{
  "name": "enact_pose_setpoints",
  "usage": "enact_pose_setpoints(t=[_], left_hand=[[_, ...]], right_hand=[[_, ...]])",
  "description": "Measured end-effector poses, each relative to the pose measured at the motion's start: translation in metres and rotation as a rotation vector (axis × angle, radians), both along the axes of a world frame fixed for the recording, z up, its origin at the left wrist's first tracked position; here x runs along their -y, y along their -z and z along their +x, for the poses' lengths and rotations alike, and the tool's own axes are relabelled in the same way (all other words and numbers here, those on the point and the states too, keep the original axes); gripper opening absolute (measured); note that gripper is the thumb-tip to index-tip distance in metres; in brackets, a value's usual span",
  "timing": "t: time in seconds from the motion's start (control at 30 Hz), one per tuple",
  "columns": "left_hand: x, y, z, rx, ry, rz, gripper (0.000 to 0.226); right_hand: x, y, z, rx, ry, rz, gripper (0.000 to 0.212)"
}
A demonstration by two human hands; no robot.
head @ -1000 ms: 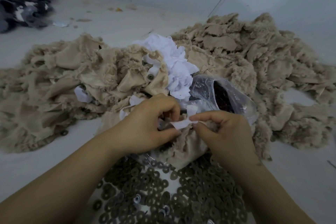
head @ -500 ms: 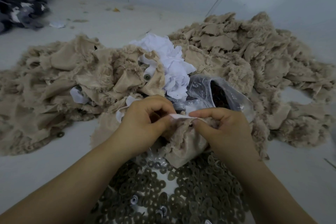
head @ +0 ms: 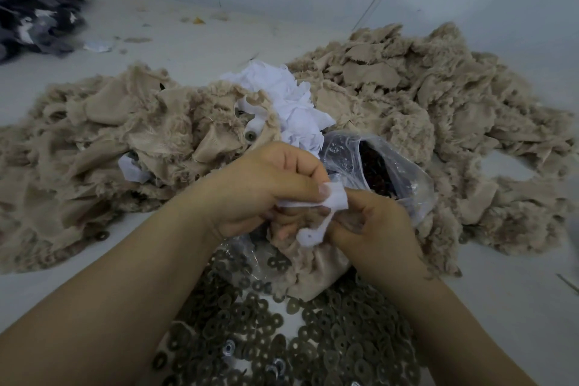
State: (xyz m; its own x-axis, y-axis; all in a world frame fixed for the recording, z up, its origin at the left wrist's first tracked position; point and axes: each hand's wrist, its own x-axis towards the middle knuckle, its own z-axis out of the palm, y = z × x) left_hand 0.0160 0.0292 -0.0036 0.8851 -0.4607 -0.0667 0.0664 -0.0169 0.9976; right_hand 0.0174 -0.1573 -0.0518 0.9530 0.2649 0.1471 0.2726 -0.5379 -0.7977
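Note:
My left hand (head: pixel 266 188) and my right hand (head: pixel 376 226) meet at the centre over a beige plush fabric piece (head: pixel 310 263). Both pinch a small white fabric strip (head: pixel 326 202) that bends from the left thumb down to the right fingers. The lower end of the strip (head: pixel 308 236) has a small hole in it. The plush piece hangs bunched under my fingers, partly hidden by them.
Heaps of beige plush pieces lie left (head: pixel 94 147) and right (head: pixel 438 122). A pile of white strips (head: pixel 291 103) sits behind my hands. A clear plastic bag (head: pixel 385 166) holds dark small parts. Several dark washers (head: pixel 313 332) cover the near surface. Dark fabric (head: pixel 34 16) lies far left.
The white strip lay flat between my thumbs; now it is folded downward and my hands have drawn closer together and slightly nearer me.

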Motion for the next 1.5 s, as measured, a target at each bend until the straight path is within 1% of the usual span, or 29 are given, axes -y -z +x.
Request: enact_pose_setpoints(t=[0.07,0.1,0.13,0.2,0.27,0.33,0.4,0.47,0.53,0.57,0.63,0.67,0.73,0.8,0.83,0.87,0.93,0.97,1.0,1.03,1.1,1.13,1.23,1.33,1.5], left_hand=[[0.005,0.001,0.012,0.056,-0.133,0.163,0.015],[0.008,0.004,0.017,0.097,-0.202,0.256,0.013],[0.011,0.007,0.021,0.152,-0.247,0.362,0.009],[0.017,0.016,0.027,0.263,-0.294,0.523,0.006],[0.020,0.026,0.026,0.305,-0.362,0.529,0.016],[0.020,0.036,0.021,0.326,-0.500,0.509,0.028],[0.019,0.043,0.010,0.387,-0.643,0.511,0.025],[0.018,0.047,-0.002,0.431,-0.702,0.473,0.024],[0.019,0.049,-0.017,0.415,-0.670,0.417,0.032],[0.020,0.048,-0.024,0.396,-0.646,0.393,0.031],[0.020,0.048,-0.032,0.369,-0.613,0.367,0.017],[0.019,0.049,-0.035,0.370,-0.607,0.371,0.015],[0.018,0.050,-0.035,0.349,-0.627,0.378,0.018],[0.018,0.049,-0.033,0.353,-0.670,0.384,0.018],[0.018,0.048,-0.032,0.413,-0.695,0.417,0.016],[0.018,0.047,-0.031,0.520,-0.706,0.475,0.014],[0.020,0.046,-0.030,0.753,-0.666,0.579,0.011],[0.021,0.046,-0.030,0.862,-0.615,0.612,0.009],[0.021,0.047,-0.030,0.980,-0.556,0.653,0.009],[0.022,0.049,-0.031,1.095,-0.505,0.710,0.017],[0.020,0.052,-0.031,1.266,-0.408,0.821,0.034],[0.017,0.053,-0.031,1.319,-0.381,0.866,0.034],[0.009,0.057,-0.032,1.387,-0.355,0.963,0.020],[0.005,0.061,-0.032,1.397,-0.331,1.010,0.018],[0.004,0.065,-0.031,1.382,-0.337,1.011,0.016]], right_hand=[[0.000,0.002,0.001,-0.025,-0.005,-0.002,0.015],[0.000,0.003,0.001,-0.023,-0.018,0.017,0.011],[0.000,0.003,0.001,-0.019,-0.033,0.040,0.012],[0.000,0.000,0.000,-0.025,-0.058,0.087,0.026],[0.000,-0.003,-0.002,-0.063,-0.070,0.151,0.039],[-0.001,-0.001,-0.002,-0.084,-0.060,0.189,0.045],[-0.003,0.001,-0.002,-0.089,-0.037,0.208,0.044],[-0.004,0.001,-0.002,-0.108,-0.021,0.246,0.038],[-0.004,0.002,-0.003,-0.120,0.002,0.271,0.030],[-0.004,0.002,-0.002,-0.122,0.014,0.280,0.028],[-0.005,0.003,-0.002,-0.131,0.036,0.298,0.028],[-0.005,0.003,-0.002,-0.131,0.048,0.301,0.029],[-0.006,0.003,-0.002,-0.115,0.069,0.280,0.030],[-0.005,0.004,-0.002,-0.103,0.082,0.256,0.026],[-0.006,0.004,-0.002,-0.102,0.079,0.266,0.025],[-0.006,0.002,-0.003,-0.109,0.068,0.284,0.026],[-0.005,0.003,-0.003,-0.112,0.046,0.281,0.030],[-0.005,0.005,-0.002,-0.113,0.039,0.275,0.025],[-0.005,0.004,-0.002,-0.134,0.030,0.285,0.016],[-0.004,0.004,-0.002,-0.155,0.025,0.304,0.013],[-0.002,0.006,-0.003,-0.203,0.010,0.359,0.017],[-0.002,0.004,-0.003,-0.226,0.011,0.385,0.016],[-0.002,0.000,-0.004,-0.264,-0.004,0.436,0.017],[-0.002,0.000,-0.004,-0.281,-0.001,0.440,0.010],[-0.003,-0.002,-0.006,-0.292,-0.002,0.438,0.008]])
